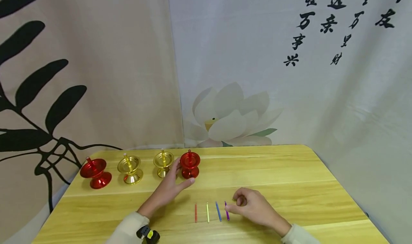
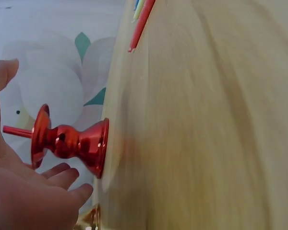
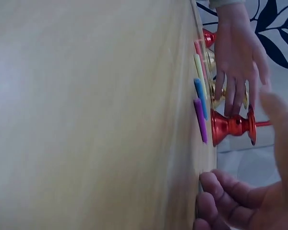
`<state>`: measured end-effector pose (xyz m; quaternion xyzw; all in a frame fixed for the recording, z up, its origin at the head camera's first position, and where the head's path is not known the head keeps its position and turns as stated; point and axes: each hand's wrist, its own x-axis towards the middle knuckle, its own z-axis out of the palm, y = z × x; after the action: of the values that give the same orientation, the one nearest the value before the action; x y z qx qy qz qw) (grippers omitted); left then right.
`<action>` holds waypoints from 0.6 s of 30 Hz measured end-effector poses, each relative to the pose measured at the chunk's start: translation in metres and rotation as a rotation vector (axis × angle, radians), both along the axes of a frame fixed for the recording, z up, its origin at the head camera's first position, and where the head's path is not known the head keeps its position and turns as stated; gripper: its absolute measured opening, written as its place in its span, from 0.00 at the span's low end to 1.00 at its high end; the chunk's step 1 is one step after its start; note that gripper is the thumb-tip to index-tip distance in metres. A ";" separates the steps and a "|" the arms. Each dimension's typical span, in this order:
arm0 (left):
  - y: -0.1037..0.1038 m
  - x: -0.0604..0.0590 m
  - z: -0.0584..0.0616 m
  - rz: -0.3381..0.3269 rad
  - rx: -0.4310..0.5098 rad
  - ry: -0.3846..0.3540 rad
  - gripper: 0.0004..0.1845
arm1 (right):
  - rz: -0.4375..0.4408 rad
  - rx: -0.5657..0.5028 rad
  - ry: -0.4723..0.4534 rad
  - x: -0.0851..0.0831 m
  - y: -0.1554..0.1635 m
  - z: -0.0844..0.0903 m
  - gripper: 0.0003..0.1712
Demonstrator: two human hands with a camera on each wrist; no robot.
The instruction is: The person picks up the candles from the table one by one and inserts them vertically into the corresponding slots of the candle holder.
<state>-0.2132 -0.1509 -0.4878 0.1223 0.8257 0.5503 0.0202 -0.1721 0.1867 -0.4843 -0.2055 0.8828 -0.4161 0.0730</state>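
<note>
My left hand [image 1: 170, 188] reaches beside a red metal candle holder [image 1: 190, 162], thumb apart from the fingers. In the left wrist view the same holder [image 2: 69, 141] stands upright with a thin spike, and the fingers are close to its cup and stem without curling round it. Whether they touch it I cannot tell. My right hand [image 1: 254, 206] hovers with loosely curled fingers and holds nothing. Nearest to it lies a purple candle [image 1: 227, 212]; the right wrist view shows this candle [image 3: 200, 120] apart from the fingers. Left of it lie blue [image 1: 218, 212], yellow [image 1: 207, 212] and red [image 1: 195, 213] thin candles.
Two gold candle holders [image 1: 130, 169] and a second red one [image 1: 96, 172] stand left of my left hand, along the far edge of the wooden table [image 1: 289, 169]. Behind the table hangs a printed cloth [image 1: 241, 51].
</note>
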 end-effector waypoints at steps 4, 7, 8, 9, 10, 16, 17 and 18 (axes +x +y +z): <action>0.009 -0.010 -0.008 0.041 0.004 0.060 0.56 | 0.002 0.021 0.034 0.001 -0.005 -0.002 0.24; 0.014 -0.019 -0.015 0.079 0.000 0.104 0.56 | -0.006 0.043 0.071 0.002 -0.009 -0.005 0.24; 0.016 -0.022 -0.018 0.091 0.005 0.102 0.57 | -0.008 0.052 0.081 0.003 -0.010 -0.006 0.23; 0.017 -0.025 -0.021 0.103 0.006 0.108 0.57 | -0.009 0.060 0.091 0.003 -0.011 -0.007 0.23; 0.018 -0.027 -0.023 0.111 0.022 0.099 0.57 | -0.009 0.067 0.100 0.003 -0.012 -0.007 0.23; 0.019 -0.043 -0.042 0.177 0.029 0.102 0.54 | -0.005 0.077 0.130 0.004 -0.014 -0.010 0.22; 0.019 -0.046 -0.046 0.177 0.030 0.110 0.53 | -0.005 0.077 0.134 0.004 -0.014 -0.011 0.22; 0.018 -0.047 -0.049 0.172 0.040 0.115 0.52 | -0.005 0.077 0.139 0.004 -0.014 -0.011 0.22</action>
<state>-0.2606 -0.1326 -0.5369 0.0826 0.8219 0.5583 -0.0770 -0.1680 0.1727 -0.4955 -0.2285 0.9017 -0.3666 0.0184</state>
